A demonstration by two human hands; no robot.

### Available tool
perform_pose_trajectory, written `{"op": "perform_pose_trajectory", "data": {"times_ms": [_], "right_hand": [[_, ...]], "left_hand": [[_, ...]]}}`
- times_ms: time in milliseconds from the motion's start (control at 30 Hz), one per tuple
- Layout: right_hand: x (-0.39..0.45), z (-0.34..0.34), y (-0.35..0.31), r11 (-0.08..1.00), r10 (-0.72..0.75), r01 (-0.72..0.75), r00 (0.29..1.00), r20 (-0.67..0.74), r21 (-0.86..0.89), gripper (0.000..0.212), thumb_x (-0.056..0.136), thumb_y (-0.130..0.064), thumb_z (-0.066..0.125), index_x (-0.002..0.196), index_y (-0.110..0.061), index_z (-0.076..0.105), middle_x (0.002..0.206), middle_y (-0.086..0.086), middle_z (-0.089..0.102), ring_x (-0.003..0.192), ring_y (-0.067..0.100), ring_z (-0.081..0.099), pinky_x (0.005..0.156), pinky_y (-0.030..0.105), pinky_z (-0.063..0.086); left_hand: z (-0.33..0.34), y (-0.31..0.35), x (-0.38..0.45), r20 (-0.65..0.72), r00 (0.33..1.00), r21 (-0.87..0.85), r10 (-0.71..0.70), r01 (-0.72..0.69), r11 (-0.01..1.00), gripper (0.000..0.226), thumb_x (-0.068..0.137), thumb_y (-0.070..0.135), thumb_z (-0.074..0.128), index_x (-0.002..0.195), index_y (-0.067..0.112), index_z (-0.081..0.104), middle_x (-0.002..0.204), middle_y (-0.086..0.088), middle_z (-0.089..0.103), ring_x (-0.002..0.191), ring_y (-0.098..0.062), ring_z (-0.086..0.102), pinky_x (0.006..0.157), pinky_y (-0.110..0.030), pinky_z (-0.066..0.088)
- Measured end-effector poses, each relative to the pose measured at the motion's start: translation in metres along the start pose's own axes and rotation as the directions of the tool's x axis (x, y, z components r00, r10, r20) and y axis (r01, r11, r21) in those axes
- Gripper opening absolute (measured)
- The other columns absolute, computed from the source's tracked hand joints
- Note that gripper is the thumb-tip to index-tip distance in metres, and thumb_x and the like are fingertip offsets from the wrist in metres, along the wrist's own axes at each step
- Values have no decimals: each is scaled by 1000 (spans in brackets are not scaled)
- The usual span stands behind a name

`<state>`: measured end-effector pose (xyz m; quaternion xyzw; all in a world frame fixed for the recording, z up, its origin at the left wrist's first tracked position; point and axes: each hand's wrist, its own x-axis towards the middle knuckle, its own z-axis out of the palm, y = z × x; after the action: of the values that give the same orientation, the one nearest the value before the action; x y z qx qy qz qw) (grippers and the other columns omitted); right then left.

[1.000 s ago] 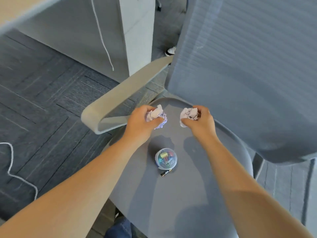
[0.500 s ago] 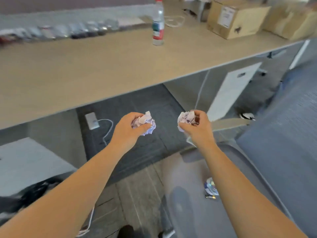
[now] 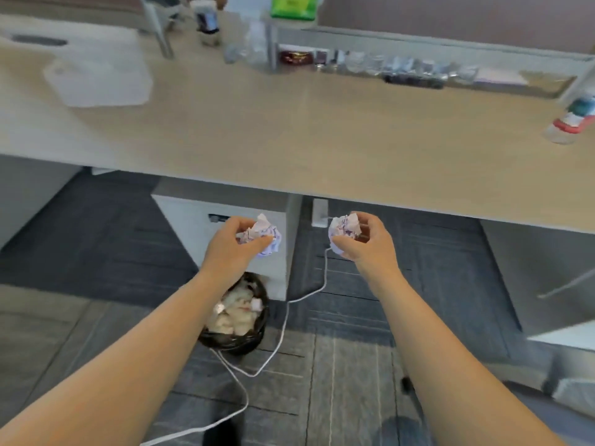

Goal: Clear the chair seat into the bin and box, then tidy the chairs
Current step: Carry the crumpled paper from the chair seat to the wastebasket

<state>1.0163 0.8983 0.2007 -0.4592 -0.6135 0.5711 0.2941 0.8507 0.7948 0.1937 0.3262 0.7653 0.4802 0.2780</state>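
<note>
My left hand (image 3: 230, 247) grips a crumpled white and purple paper ball (image 3: 262, 235). A second crumpled paper ball (image 3: 345, 230) sits in my right hand (image 3: 367, 244). Both hands are held out in front of me at the same height, just below the desk edge. On the floor stands a small bin (image 3: 238, 341) with a black liner, holding crumpled paper. It lies directly under my left wrist and forearm, which cover its left side. The chair is out of view.
A long wooden desk (image 3: 289, 133) spans the view, with a bottle (image 3: 571, 119) at the right and blurred items along the back. A white cabinet (image 3: 231, 207) stands under it behind the bin. A white cable (image 3: 283, 323) trails across the grey floor.
My view has swung left, away from the chair to the floor under the desk. Both hands still hold their paper balls and now hang over the bin area.
</note>
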Motion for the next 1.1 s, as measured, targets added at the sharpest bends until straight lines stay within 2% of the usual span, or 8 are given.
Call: {"op": "perform_pose_trajectory", "data": {"times_ms": [133, 267, 367, 433, 500, 600, 833, 1100], "right_hand": [[20, 75, 22, 996, 76, -73, 995, 69, -45, 43, 81, -4, 63, 121, -8, 48, 85, -11, 51, 78, 11, 52, 66, 18, 44], [35, 130, 50, 985, 157, -151, 984, 80, -81, 46, 81, -5, 62, 124, -11, 45, 95, -5, 52, 79, 7, 52, 67, 19, 44], [47, 162, 70, 971, 226, -218, 971, 71, -101, 44, 81, -5, 61, 121, -12, 44, 109, 3, 53, 91, 16, 52, 78, 26, 43], [54, 178, 83, 960, 265, -256, 962, 74, -112, 36, 81, -6, 61, 112, -15, 43, 111, 6, 53, 94, 19, 52, 79, 28, 41], [58, 192, 97, 950, 289, -275, 954, 78, -148, 34, 82, -6, 61, 109, -14, 44, 108, 5, 53, 94, 19, 52, 80, 29, 40], [64, 211, 115, 934, 300, -273, 950, 88, -230, 40, 82, -7, 60, 119, -8, 46, 111, 6, 54, 97, 18, 51, 83, 29, 39], [67, 237, 143, 880, 382, -340, 921, 70, -332, 52, 86, -13, 57, 134, -7, 39, 138, 10, 47, 125, 24, 46, 96, 30, 36], [55, 182, 129, 901, 324, -338, 941, -99, -273, 26, 87, -12, 53, 113, -7, 55, 101, 2, 55, 93, 15, 50, 81, 27, 37]], "left_hand": [[-47, -65, 29, 8, 988, 20, -152, 152, 988, 16, 81, 18, 63, 91, 17, 51, 78, 10, 52, 69, -4, 48, 58, -15, 37], [-69, -121, 56, 73, 956, 37, -285, 283, 958, 18, 81, 20, 64, 94, 13, 52, 82, 1, 56, 75, -14, 50, 62, -22, 40], [-74, -151, 78, 121, 932, 65, -340, 335, 940, 32, 84, 19, 60, 113, 11, 52, 108, -8, 58, 92, -20, 53, 73, -26, 41], [-75, -167, 92, 165, 909, 78, -383, 375, 924, 51, 86, 19, 58, 133, 11, 39, 132, -11, 48, 116, -24, 48, 86, -28, 38], [-76, -180, 103, 192, 889, 89, -415, 405, 910, 57, 87, 19, 56, 138, 11, 32, 144, -10, 39, 129, -25, 39, 95, -30, 40], [-83, -194, 112, 133, 897, 94, -422, 412, 906, 42, 87, 17, 54, 127, 8, 45, 136, -9, 48, 121, -24, 47, 77, -19, 47], [-96, -204, 118, 69, 929, 113, -364, 355, 928, 26, 89, 14, 50, 114, 8, 55, 104, 1, 54, 98, -14, 48, 84, -27, 36], [-59, -170, 103, 118, 958, 135, -260, 244, 960, 23, 89, 12, 49, 110, 8, 57, 104, 2, 55, 100, -13, 50, 85, -24, 36]]}}
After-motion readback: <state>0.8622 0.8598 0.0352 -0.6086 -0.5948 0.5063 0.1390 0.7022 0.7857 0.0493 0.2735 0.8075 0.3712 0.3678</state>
